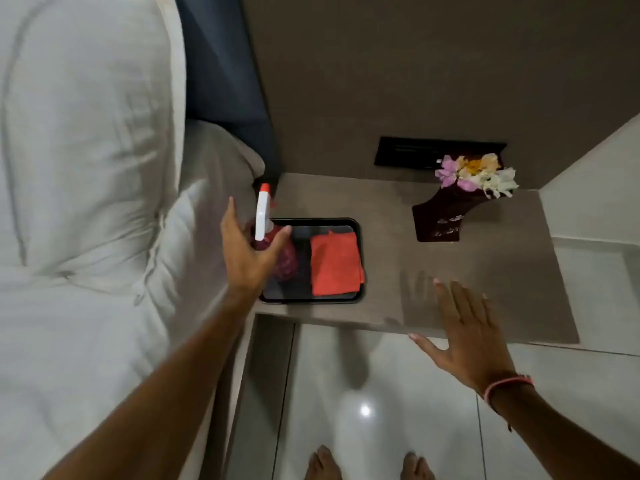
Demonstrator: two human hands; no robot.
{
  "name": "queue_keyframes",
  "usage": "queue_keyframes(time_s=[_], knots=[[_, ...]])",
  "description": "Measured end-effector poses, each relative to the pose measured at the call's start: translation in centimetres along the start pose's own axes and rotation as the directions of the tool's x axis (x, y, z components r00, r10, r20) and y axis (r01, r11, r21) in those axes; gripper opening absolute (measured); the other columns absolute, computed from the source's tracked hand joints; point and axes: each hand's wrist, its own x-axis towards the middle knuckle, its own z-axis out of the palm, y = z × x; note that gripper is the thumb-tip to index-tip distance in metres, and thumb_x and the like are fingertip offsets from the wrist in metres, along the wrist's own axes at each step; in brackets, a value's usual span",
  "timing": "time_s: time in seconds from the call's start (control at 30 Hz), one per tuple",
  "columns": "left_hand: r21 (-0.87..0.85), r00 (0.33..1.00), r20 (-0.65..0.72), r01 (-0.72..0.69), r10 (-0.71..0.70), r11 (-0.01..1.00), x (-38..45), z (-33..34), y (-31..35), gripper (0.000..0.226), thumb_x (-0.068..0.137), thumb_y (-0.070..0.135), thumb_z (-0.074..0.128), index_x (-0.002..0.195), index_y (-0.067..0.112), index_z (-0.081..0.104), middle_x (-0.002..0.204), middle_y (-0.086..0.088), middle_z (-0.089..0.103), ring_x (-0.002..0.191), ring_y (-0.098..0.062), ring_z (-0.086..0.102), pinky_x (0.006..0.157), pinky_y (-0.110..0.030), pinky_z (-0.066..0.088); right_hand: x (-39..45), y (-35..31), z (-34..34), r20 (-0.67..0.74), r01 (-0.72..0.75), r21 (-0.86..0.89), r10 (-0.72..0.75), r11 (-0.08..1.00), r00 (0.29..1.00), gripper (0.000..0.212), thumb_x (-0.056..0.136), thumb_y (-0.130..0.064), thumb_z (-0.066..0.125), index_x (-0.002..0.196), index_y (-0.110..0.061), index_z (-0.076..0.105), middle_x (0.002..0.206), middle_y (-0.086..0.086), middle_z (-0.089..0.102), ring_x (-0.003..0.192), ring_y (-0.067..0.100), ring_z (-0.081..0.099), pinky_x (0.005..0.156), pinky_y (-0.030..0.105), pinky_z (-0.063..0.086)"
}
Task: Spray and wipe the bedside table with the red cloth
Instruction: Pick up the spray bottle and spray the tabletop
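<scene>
The brown bedside table (381, 202) juts out from the wall beside the bed. A black tray (358, 258) lies on its left part. In the tray the folded red cloth (334, 265) lies flat on the right side. A spray bottle (265, 216) with a white head, red nozzle and dark red body stands at the tray's left end. My left hand (247, 251) is spread around the bottle's neck, thumb and fingers apart on either side of it. My right hand (464, 327) hovers flat and open over the table's front edge, holding nothing.
A dark vase with pink, white and yellow flowers (474, 174) stands at the table's back right, below a black wall panel (408, 152). White pillows and bedding (86, 168) fill the left. Glossy floor tiles (363, 393) and my bare feet lie below.
</scene>
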Motion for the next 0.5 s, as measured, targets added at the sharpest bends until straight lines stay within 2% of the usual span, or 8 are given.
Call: queue_keyframes(time_s=[0.07, 0.13, 0.23, 0.3, 0.37, 0.4, 0.47, 0.5], knots=[[-0.012, 1.0, -0.014, -0.025, 0.025, 1.0, 1.5, 1.5, -0.5, 0.097, 0.077, 0.046, 0.084, 0.156, 0.017, 0.035, 0.157, -0.004, 0.047, 0.138, -0.021, 0.054, 0.115, -0.047, 0.048, 0.5, 0.3, 1.4, 0.006, -0.066, 0.051, 0.066, 0.997, 0.998, 0.106, 0.078, -0.082, 0.044, 0.157, -0.015, 0.021, 0.156, 0.018, 0.039, 0.143, 0.037, 0.038, 0.118, 0.06, 0.031], [-0.032, 0.995, 0.013, -0.094, 0.094, 0.995, 2.7, 2.9, -0.9, 0.073, 0.084, 0.035, 0.081, 0.146, 0.012, 0.049, 0.139, -0.01, 0.062, 0.125, -0.02, 0.063, 0.111, -0.044, 0.051, 0.8, 0.8, 2.8, -0.031, -0.086, 0.047, 0.088, 0.995, 0.996, 0.103, 0.08, -0.082, 0.039, 0.157, -0.015, 0.021, 0.157, 0.018, 0.038, 0.145, 0.036, 0.037, 0.118, 0.059, 0.03], [-0.001, 0.959, -0.061, -0.279, 0.278, 0.96, 3.5, 4.8, -1.4, 0.042, 0.094, 0.022, 0.071, 0.133, 0.009, 0.062, 0.116, -0.009, 0.071, 0.104, -0.014, 0.066, 0.102, -0.032, 0.055, 1.5, 0.8, 3.6, -0.052, -0.081, 0.093, 0.087, 0.992, 0.995, 0.103, 0.081, -0.08, 0.04, 0.158, -0.016, 0.016, 0.161, 0.017, 0.034, 0.147, 0.034, 0.034, 0.12, 0.058, 0.028], [0.024, 0.935, -0.045, -0.35, 0.35, 0.937, 3.7, 6.3, -1.0, 0.034, 0.098, 0.019, 0.065, 0.123, -0.004, 0.068, 0.11, -0.016, 0.075, 0.101, -0.024, 0.072, 0.095, -0.03, 0.057, 1.7, 1.6, 3.2, -0.045, -0.105, 0.118, 0.111, 0.987, 0.993, 0.102, 0.083, -0.076, 0.045, 0.159, -0.016, 0.012, 0.163, 0.017, 0.029, 0.15, 0.033, 0.029, 0.121, 0.056, 0.027], [0.05, 0.923, 0.068, -0.383, 0.38, 0.922, 3.5, 7.0, 0.1, 0.028, 0.1, 0.02, 0.063, 0.111, -0.004, 0.07, 0.095, -0.026, 0.075, 0.087, -0.037, 0.074, 0.081, -0.021, 0.056, 2.1, 2.0, 2.6, -0.043, -0.132, 0.132, 0.139, 0.982, 0.989, 0.101, 0.085, -0.072, 0.049, 0.159, -0.015, 0.01, 0.164, 0.017, 0.025, 0.151, 0.032, 0.025, 0.122, 0.055, 0.026], [0.05, 0.904, 0.137, -0.415, 0.405, 0.908, 2.9, 7.4, 1.2, 0.023, 0.099, 0.02, 0.063, 0.11, 0.002, 0.071, 0.091, -0.028, 0.073, 0.082, -0.04, 0.072, 0.079, -0.025, 0.058, 2.0, 2.4, 2.1, -0.047, -0.145, 0.133, 0.152, 0.98, 0.987, 0.1, 0.086, -0.07, 0.049, 0.159, -0.014, 0.009, 0.164, 0.018, 0.025, 0.151, 0.033, 0.025, 0.122, 0.055, 0.027], [0.049, 0.839, 0.269, -0.502, 0.473, 0.863, 1.1, 8.0, 3.8, 0.027, 0.096, 0.022, 0.059, 0.114, 0.004, 0.069, 0.095, -0.026, 0.074, 0.081, -0.043, 0.073, 0.078, -0.049, 0.062, 1.8, 3.5, 1.0, -0.064, -0.172, 0.152, 0.184, 0.973, 0.981, 0.099, 0.087, -0.069, 0.049, 0.158, -0.013, 0.009, 0.163, 0.02, 0.025, 0.151, 0.033, 0.025, 0.12, 0.054, 0.03], [0.071, 0.81, 0.321, -0.537, 0.49, 0.841, 0.0, 8.4, 5.0, 0.032, 0.093, 0.027, 0.055, 0.112, 0.005, 0.068, 0.093, -0.024, 0.075, 0.077, -0.044, 0.073, 0.072, -0.055, 0.06, 1.7, 4.2, 0.5, -0.07, -0.192, 0.161, 0.205, 0.968, 0.976, 0.098, 0.087, -0.069, 0.049, 0.158, -0.013, 0.009, 0.163, 0.02, 0.025, 0.151, 0.033, 0.026, 0.12, 0.054, 0.031]])
